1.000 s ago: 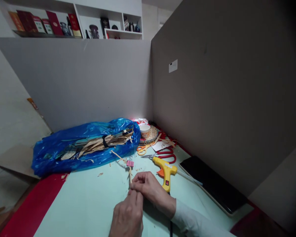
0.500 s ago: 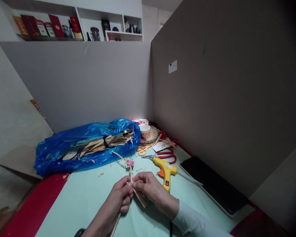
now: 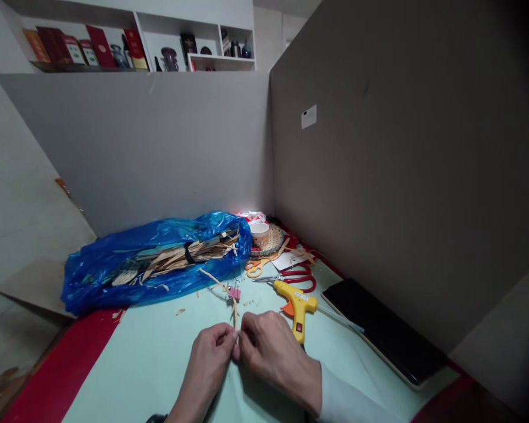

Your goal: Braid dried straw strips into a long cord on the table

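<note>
A thin twisted cord of pale dried straw (image 3: 235, 314) runs toward me from a pink binder clip (image 3: 234, 293) on the pale green sheet. Its near end disappears between my fingers. My left hand (image 3: 211, 355) pinches it from the left, thumb and forefinger pressed together. From the right, my right hand (image 3: 271, 352) closes on the same spot, its knuckles turned up and hiding the fingertips. Just beyond my right hand lies a yellow hot glue gun (image 3: 297, 302) with a clear glue stick in its back.
A blue plastic bag (image 3: 92, 270) holding a bundle of dried straw (image 3: 167, 261) lies at the back left. Red-handled scissors (image 3: 302, 277), orange scissors (image 3: 256, 267) and a paper cup (image 3: 260, 234) are behind the glue gun. A black flat case (image 3: 379, 329) lies right, along the grey partition (image 3: 379, 176).
Both hands have shifted slightly toward me along the cord. My right hand has rolled over, and the broad loose strip below it is now hidden. The clip has moved slightly.
</note>
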{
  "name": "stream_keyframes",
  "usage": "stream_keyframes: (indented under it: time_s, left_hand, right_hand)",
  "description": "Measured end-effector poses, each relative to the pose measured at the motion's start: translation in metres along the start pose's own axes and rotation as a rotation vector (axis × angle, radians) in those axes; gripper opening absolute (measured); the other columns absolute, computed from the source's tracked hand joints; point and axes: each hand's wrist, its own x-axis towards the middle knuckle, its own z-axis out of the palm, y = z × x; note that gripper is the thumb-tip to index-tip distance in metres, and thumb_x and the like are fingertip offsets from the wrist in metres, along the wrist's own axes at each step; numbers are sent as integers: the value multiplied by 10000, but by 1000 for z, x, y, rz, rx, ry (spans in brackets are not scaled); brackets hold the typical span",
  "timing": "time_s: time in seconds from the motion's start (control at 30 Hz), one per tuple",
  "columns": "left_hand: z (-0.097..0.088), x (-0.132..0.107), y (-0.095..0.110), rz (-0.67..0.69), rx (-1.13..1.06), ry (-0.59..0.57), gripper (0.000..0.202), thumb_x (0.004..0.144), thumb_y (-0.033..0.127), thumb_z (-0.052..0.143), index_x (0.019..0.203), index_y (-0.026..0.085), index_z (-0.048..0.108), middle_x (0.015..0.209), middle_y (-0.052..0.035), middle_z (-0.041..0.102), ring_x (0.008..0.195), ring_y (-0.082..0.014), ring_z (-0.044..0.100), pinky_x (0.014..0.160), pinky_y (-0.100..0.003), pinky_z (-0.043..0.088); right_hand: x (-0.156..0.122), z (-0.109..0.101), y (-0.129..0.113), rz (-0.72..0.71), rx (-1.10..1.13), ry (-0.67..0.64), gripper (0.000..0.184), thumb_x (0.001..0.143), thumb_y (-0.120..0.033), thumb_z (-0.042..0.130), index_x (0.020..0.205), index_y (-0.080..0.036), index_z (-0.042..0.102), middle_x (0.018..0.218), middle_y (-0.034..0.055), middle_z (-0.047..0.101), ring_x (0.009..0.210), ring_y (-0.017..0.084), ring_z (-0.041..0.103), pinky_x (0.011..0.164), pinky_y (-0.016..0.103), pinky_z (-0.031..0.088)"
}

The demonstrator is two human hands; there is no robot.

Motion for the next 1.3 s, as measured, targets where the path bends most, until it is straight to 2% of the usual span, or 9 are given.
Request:
stream_keyframes:
  time_s: [0.2, 0.27, 0.33, 0.43, 0.53, 0.63, 0.8, 1.1, 1.3]
  left_hand:
    - [1, 2, -7, -124, -103, -40, 323, 689, 456, 593, 524, 183, 546, 320, 89, 345, 329, -71, 259, 402, -221, 174]
    - [0, 3, -8, -152, -146, -58, 333, 680, 477, 606, 562, 167, 583, 316, 88, 351, 311, -58, 247, 384, -212, 135]
    - [-2, 2, -7, -163, -189, -58, 325, 656, 467, 648, 585, 153, 601, 346, 83, 386, 314, -44, 255, 373, -203, 125]
    - [-3, 1, -4, -175, -232, -52, 343, 624, 474, 693, 561, 156, 579, 338, 94, 368, 303, -28, 228, 358, -197, 97]
    - [-3, -1, 1, -190, -263, -77, 362, 601, 496, 707, 573, 158, 581, 305, 114, 317, 298, -20, 179, 355, -193, 70]
    - [-3, -3, 7, -206, -317, -101, 343, 586, 471, 721, 656, 163, 590, 318, 120, 341, 304, -22, 194, 357, -188, 72]
    - [-3, -5, 8, -192, -276, -135, 340, 593, 460, 700, 699, 166, 565, 338, 128, 347, 312, -21, 200, 358, -187, 70]
    - [2, -9, -2, -108, -89, -74, 106, 716, 305, 528, 715, 212, 478, 316, 102, 438, 261, -45, 256, 311, -164, 147]
    - [3, 0, -17, -66, -102, -61, 191, 718, 393, 570, 695, 223, 486, 329, 86, 447, 269, -74, 277, 335, -193, 177]
  right_hand:
    - [-10, 12, -8, -195, -65, -122, 164, 821, -154, 475, 918, -168, 606, 804, 83, 691, 659, 193, 579, 579, 308, 231]
    - [-11, 11, -9, -244, -92, -158, 200, 790, -136, 503, 964, -163, 598, 871, 88, 696, 695, 206, 595, 587, 314, 229]
    - [-10, 7, -8, -258, -68, -166, 133, 820, -184, 512, 910, -178, 611, 846, 72, 698, 669, 197, 592, 577, 315, 224]
    - [-5, -1, -4, -136, 55, -72, 235, 907, -309, 470, 763, -190, 612, 751, 53, 679, 666, 179, 584, 593, 291, 269]
    - [1, -4, 0, 4, 175, 39, 219, 932, -292, 439, 882, -180, 620, 888, 70, 673, 833, 191, 589, 700, 266, 339]
    - [6, 1, 3, 7, 284, -58, 242, 958, -288, 392, 945, -177, 606, 909, 65, 656, 871, 187, 574, 732, 259, 358]
    - [10, 5, 3, 7, 290, -143, 315, 958, -294, 397, 786, -171, 630, 746, 37, 638, 723, 162, 536, 652, 252, 328]
    - [9, 10, 5, 90, 289, -92, 275, 912, -312, 491, 788, -164, 687, 715, 40, 664, 725, 178, 556, 636, 259, 325]
    - [5, 16, 10, 97, 263, -97, 261, 935, -323, 436, 827, -178, 623, 813, 55, 664, 832, 207, 572, 686, 275, 366]
